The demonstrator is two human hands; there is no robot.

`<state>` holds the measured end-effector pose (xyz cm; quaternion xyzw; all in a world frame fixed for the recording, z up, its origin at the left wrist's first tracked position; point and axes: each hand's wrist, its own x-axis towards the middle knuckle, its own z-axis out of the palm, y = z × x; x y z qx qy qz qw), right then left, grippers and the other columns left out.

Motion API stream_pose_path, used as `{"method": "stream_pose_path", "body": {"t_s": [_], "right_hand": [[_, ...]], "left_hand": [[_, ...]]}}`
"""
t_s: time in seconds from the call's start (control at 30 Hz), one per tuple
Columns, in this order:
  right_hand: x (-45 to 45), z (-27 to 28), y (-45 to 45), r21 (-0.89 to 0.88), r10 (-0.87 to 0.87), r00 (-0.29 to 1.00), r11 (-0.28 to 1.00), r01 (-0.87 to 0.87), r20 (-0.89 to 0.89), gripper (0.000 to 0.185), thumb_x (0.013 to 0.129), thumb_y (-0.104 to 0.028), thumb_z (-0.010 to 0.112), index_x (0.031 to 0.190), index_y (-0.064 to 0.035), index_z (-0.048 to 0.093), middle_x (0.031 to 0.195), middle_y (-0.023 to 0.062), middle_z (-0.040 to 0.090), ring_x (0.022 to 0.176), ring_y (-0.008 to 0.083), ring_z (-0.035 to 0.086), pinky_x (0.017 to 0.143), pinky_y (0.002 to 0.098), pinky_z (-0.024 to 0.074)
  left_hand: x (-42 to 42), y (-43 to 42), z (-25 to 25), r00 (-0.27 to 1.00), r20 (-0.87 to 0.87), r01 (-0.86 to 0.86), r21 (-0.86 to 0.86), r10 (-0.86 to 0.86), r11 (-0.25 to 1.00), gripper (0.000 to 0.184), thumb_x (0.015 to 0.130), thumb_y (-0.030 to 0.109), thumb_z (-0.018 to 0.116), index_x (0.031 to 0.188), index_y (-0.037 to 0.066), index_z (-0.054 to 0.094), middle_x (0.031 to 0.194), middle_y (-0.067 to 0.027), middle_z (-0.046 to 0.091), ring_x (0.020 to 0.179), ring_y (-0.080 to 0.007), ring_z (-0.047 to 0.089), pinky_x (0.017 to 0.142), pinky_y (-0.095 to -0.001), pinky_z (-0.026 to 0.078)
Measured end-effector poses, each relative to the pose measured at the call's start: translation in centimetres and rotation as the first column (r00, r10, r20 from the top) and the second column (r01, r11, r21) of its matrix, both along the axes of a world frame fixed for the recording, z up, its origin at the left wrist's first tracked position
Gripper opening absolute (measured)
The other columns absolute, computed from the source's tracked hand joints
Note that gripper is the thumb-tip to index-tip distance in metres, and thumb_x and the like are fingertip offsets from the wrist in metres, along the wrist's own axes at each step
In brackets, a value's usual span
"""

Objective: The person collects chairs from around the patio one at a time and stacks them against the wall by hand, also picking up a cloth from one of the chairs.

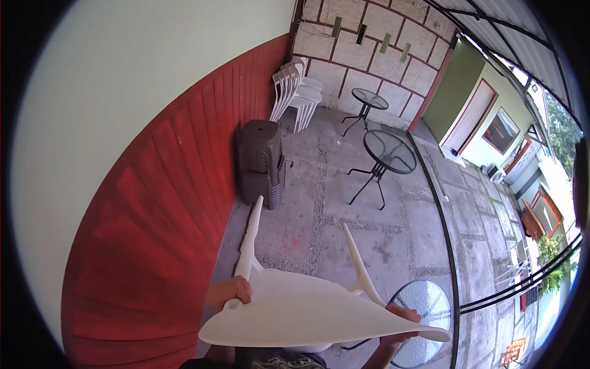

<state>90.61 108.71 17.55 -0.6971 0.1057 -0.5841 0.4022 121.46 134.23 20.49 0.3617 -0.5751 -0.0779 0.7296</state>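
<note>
Grey stone-paved floor (pixel 307 227) below. White moulded-plastic chair (pixel 295 310) sits just in front of the torso, two legs pointing away; left hand (pixel 237 291) and right hand (pixel 402 321) curl fingers round opposite edges. Probably light, semi-stiff, slightly slippery; grip both side rims.

No readable text, no legible labels, brands, numbers or signs
</note>
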Motion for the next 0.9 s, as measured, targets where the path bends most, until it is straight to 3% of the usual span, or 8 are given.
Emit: {"method": "stream_pose_path", "body": {"t_s": [0.13,0.4,0.43,0.53,0.57,0.7,0.87,0.9], "right_hand": [[1.6,-4.4,-8.8,-0.128,-0.125,0.991,0.985,0.117,-0.054,0.054,0.108,-0.043,0.020,0.091,-0.0012,0.049,0.083,0.0120,0.052,0.065,0.0238,0.058,0.064,0.0422,0.0589],[16.0,-2.0,-31.1,-0.031,-0.422,0.900,0.906,0.421,-0.109,0.057,0.100,-0.052,0.033,0.080,-0.0019,0.051,0.069,0.0102,0.055,0.062,0.0238,0.056,0.062,0.0389,0.0488],[19.2,0.2,-33.2,0.032,-0.383,0.923,0.923,0.384,-0.036,0.050,0.097,-0.042,0.046,0.068,-0.0024,0.047,0.058,0.0057,0.047,0.052,0.0196,0.049,0.054,0.0367,0.0417],[22.9,0.7,-40.3,0.086,0.015,0.990,0.996,-0.027,0.139,0.054,0.096,-0.050,0.047,0.068,-0.0037,0.042,0.057,0.0062,0.045,0.048,0.0191,0.042,0.050,0.0384,0.0364],[23.4,0.3,-42.9,-0.050,-0.003,1.000,0.999,0.003,-0.007,0.058,0.099,-0.055,0.033,0.080,-0.0025,0.048,0.068,0.0099,0.052,0.054,0.0227,0.050,0.055,0.0422,0.0444],[30.3,0.0,-50.9,0.074,0.340,0.940,0.937,-0.342,0.037,0.063,0.099,-0.062,0.036,0.089,-0.0020,0.053,0.068,0.0092,0.057,0.058,0.0227,0.054,0.057,0.0408,0.0473],[41.1,3.0,-58.1,0.193,0.109,0.982,0.978,-0.078,-0.155,0.067,0.086,-0.068,0.054,0.072,-0.0024,0.053,0.062,0.0066,0.054,0.059,0.0197,0.051,0.064,0.0385,0.0461],[43.6,3.8,-59.2,0.289,0.087,0.991,0.956,-0.054,-0.103,0.068,0.078,-0.071,0.064,0.072,-0.0040,0.052,0.061,0.0036,0.053,0.059,0.0163,0.050,0.080,0.0375,0.0484]], "left_hand": [[3.0,-11.4,0.4,0.959,-0.097,-0.247,0.172,0.266,0.954,0.050,0.089,0.041,0.064,0.061,0.002,0.050,0.055,-0.0056,0.045,0.046,-0.0152,0.046,0.044,-0.0296,0.032],[15.7,-34.3,1.1,0.939,-0.078,-0.302,0.277,0.335,0.912,0.063,0.088,0.057,0.056,0.058,0.004,0.042,0.053,-0.0030,0.041,0.044,-0.0159,0.043,0.043,-0.0299,0.028],[17.4,-36.6,2.1,0.932,-0.077,-0.324,0.262,0.355,0.909,0.063,0.088,0.057,0.057,0.058,0.004,0.042,0.053,-0.0028,0.041,0.044,-0.0157,0.043,0.043,-0.0300,0.028],[21.0,-40.1,2.4,0.928,-0.064,-0.340,0.253,0.366,0.906,0.059,0.087,0.053,0.059,0.058,0.005,0.043,0.053,-0.0027,0.043,0.044,-0.0151,0.045,0.043,-0.0296,0.029],[23.1,-41.2,1.2,0.939,-0.031,-0.326,0.228,0.341,0.918,0.057,0.087,0.050,0.061,0.057,0.005,0.044,0.054,-0.0029,0.044,0.044,-0.0148,0.046,0.043,-0.0292,0.030],[26.8,-47.0,2.8,0.890,-0.160,-0.396,0.195,0.428,0.897,0.045,0.082,0.036,0.070,0.057,0.005,0.047,0.054,-0.0031,0.046,0.046,-0.0137,0.049,0.044,-0.0268,0.034],[34.1,-55.3,1.9,0.838,-0.072,-0.511,0.250,0.542,0.823,0.040,0.080,0.035,0.072,0.061,0.005,0.053,0.054,-0.0027,0.049,0.045,-0.0126,0.049,0.044,-0.0264,0.036],[35.3,-57.2,2.5,0.798,-0.055,-0.565,0.277,0.600,0.777,0.039,0.080,0.035,0.072,0.063,0.005,0.055,0.054,-0.0023,0.049,0.045,-0.0126,0.049,0.044,-0.0266,0.036]]}}
